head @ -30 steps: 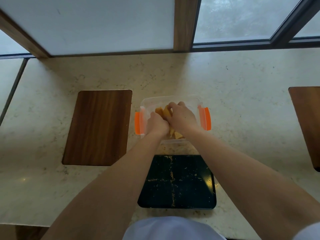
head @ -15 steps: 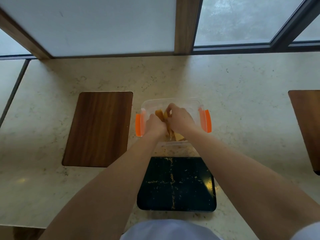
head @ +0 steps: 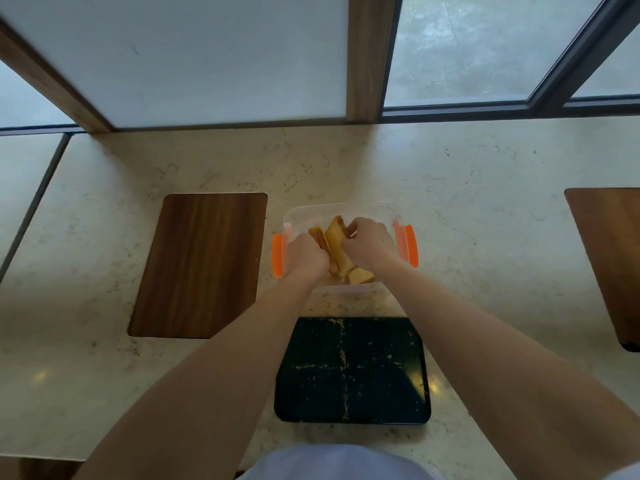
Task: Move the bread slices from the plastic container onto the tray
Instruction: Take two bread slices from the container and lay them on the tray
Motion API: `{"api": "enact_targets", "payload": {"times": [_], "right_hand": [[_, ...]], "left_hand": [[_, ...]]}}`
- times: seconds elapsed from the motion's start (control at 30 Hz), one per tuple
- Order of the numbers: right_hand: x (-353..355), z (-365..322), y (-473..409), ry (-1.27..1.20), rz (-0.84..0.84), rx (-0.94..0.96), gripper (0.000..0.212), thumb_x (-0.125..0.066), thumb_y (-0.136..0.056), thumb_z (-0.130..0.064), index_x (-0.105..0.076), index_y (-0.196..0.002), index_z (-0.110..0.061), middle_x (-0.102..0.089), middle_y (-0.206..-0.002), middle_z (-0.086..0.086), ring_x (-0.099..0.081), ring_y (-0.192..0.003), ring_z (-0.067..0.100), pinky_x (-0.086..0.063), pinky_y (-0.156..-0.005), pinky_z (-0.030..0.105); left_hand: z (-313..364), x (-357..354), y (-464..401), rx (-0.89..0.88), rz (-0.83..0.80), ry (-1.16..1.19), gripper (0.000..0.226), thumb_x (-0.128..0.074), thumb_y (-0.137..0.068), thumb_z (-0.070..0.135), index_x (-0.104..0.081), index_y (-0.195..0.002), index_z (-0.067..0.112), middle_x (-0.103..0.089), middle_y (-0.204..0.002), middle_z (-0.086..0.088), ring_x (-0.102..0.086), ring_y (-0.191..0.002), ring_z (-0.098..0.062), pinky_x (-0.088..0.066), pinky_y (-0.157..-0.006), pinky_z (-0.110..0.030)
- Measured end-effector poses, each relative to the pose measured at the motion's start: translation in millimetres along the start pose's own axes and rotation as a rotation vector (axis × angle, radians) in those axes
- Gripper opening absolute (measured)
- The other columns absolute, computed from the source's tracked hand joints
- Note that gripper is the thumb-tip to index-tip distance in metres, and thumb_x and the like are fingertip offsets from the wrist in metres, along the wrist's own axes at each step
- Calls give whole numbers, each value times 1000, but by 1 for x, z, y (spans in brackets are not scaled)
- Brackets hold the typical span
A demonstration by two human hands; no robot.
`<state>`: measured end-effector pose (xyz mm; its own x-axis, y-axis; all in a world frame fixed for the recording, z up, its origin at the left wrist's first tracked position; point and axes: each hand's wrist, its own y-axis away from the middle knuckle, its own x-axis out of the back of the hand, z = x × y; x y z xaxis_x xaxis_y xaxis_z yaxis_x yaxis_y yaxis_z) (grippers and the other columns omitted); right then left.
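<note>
A clear plastic container [head: 388, 213] with orange side clips stands on the pale stone counter. Golden bread slices [head: 335, 242] stand on edge inside it. Both of my hands are in the container. My right hand [head: 369, 241] grips the top of the slices from the right. Closed against the same slices from the left is my left hand [head: 305, 257]. A dark tray [head: 353, 370], dusted with crumbs and holding no bread, lies on the counter just in front of the container.
A wooden board [head: 199, 265] lies to the left of the container. Another wooden board [head: 611, 254] sits at the right edge of view. A window frame and wall run along the counter's far side.
The bread slices have come up a little higher between my hands, with more of their tops showing above my fingers. The container and the tray have stayed in place.
</note>
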<state>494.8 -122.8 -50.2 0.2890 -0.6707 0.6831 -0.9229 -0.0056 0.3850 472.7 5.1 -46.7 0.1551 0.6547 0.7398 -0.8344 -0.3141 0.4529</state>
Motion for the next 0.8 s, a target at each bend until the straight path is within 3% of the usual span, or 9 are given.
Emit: {"api": "enact_targets", "payload": {"times": [0.07,0.1,0.17,0.23,0.37,0.5,0.63,0.73,0.8], "right_hand": [[4,-1,5,-10,10,10,26,-56,-91,-19,-63,-115,-16,-60,-81,-6,-66,-71,16,-52,-59,29],[5,-1,7,-10,19,13,27,-56,-90,-17,-63,-117,-17,-60,-82,-7,-65,-70,15,-50,-57,27],[9,0,13,7,38,22,29,-56,-90,-15,-63,-118,-17,-61,-81,-6,-64,-69,14,-49,-55,27],[13,2,17,15,32,26,30,-55,-89,-14,-64,-118,-16,-62,-82,-5,-65,-71,15,-55,-59,30],[15,3,17,45,28,22,24,-56,-91,-19,-64,-114,-15,-61,-82,-3,-66,-71,17,-61,-67,37],[3,0,14,24,16,-12,19,-54,-96,-37,-61,-102,-20,-67,-82,0,-68,-67,18,-60,-60,35],[-5,3,7,52,-44,-71,20,-54,-95,-30,-61,-106,-15,-67,-93,5,-66,-76,22,-56,-60,34],[-10,8,3,50,-106,-93,23,-54,-91,-19,-60,-111,-10,-66,-100,8,-65,-85,26,-53,-62,35],[-12,9,0,46,-135,-89,24,-54,-91,-20,-61,-110,-8,-67,-100,10,-66,-87,28,-59,-73,41]], "left_hand": [[0,2,-1,-24,7,-7,33,-51,-98,12,-49,-65,17,-31,-69,4,-40,-63,-4,-40,-62,-21],[1,1,-2,-10,-16,-18,30,-49,-98,15,-57,-70,14,-42,-74,2,-52,-75,-10,-44,-75,-22],[2,1,-4,3,-60,-70,29,-43,-101,16,-67,-85,10,-63,-93,-3,-55,-115,-23,-28,-100,-19],[5,0,-4,45,-64,-55,25,-45,-100,13,-66,-107,4,-64,-114,-10,-55,-118,-27,-32,-81,-18],[12,0,-1,106,-82,-28,41,-48,-96,15,-51,-135,3,-65,-108,-12,-60,-83,-24,-45,-61,-30],[13,-7,-2,96,-138,95,27,-46,-97,16,-65,-111,4,-70,-93,-15,-68,-82,-29,-59,-77,-42],[9,-11,-7,96,-162,176,26,-45,-94,8,-66,-106,2,-70,-96,-20,-68,-89,-34,-58,-84,-47],[6,-14,-9,67,-164,166,22,-45,-89,5,-65,-99,0,-68,-95,-22,-66,-86,-36,-54,-66,-36],[5,-15,-9,32,-141,132,14,-46,-90,9,-56,-81,11,-62,-81,-10,-60,-71,-23,-42,-53,-29]]}}
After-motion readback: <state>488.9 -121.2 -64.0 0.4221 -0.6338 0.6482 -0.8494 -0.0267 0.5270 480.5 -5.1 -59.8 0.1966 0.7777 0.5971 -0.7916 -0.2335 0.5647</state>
